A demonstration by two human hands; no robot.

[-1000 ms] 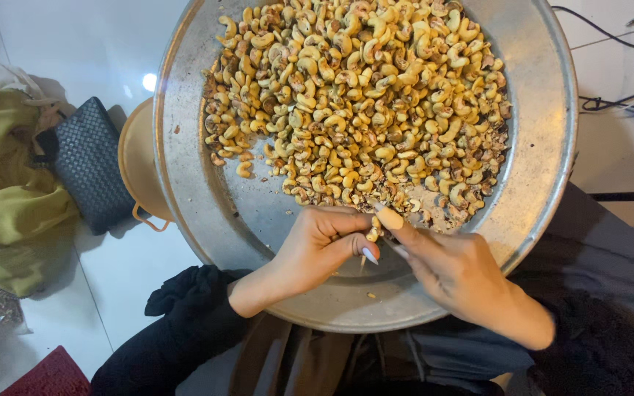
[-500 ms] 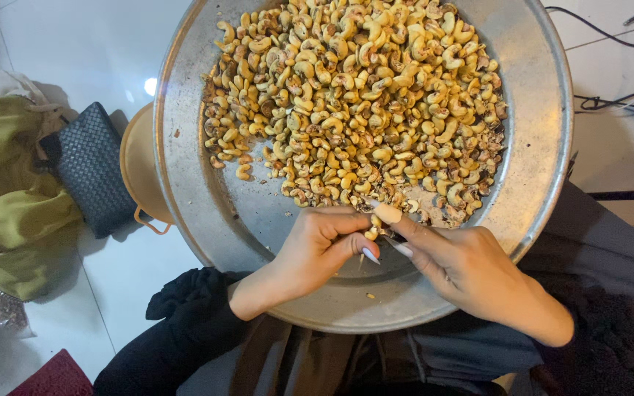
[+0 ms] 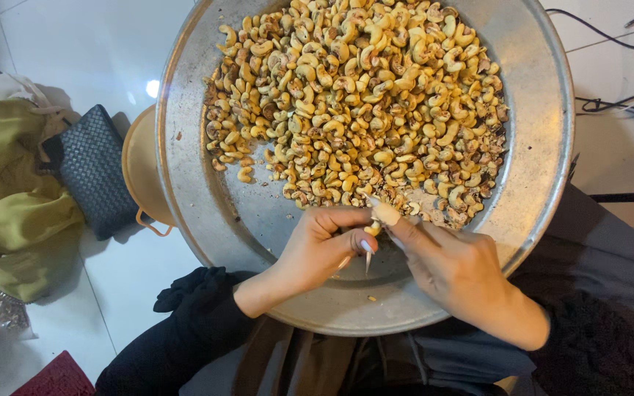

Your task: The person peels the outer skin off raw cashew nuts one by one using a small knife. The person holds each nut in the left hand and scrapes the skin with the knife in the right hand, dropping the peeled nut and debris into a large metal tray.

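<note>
You're pinching one cashew nut (image 3: 373,229) between the fingertips of your left hand (image 3: 322,248), fingers curled shut around it, right over the near bare part of the big metal pan (image 3: 185,183). Your right hand (image 3: 455,265) is closing on a thin pointed tool (image 3: 367,258), forefinger pressing toward the nut, likely so the tip can work at the skin. You're holding both hands low over the pan, probably so scraps are dropping inside; one bit is lying on the near pan bottom. The cashew pile (image 3: 361,103) is sitting just beyond, within easy reach. Left on the floor: green cloth (image 3: 16,198), dark woven pouch (image 3: 93,169), an orange tray edge (image 3: 139,170) partly under the pan.
</note>
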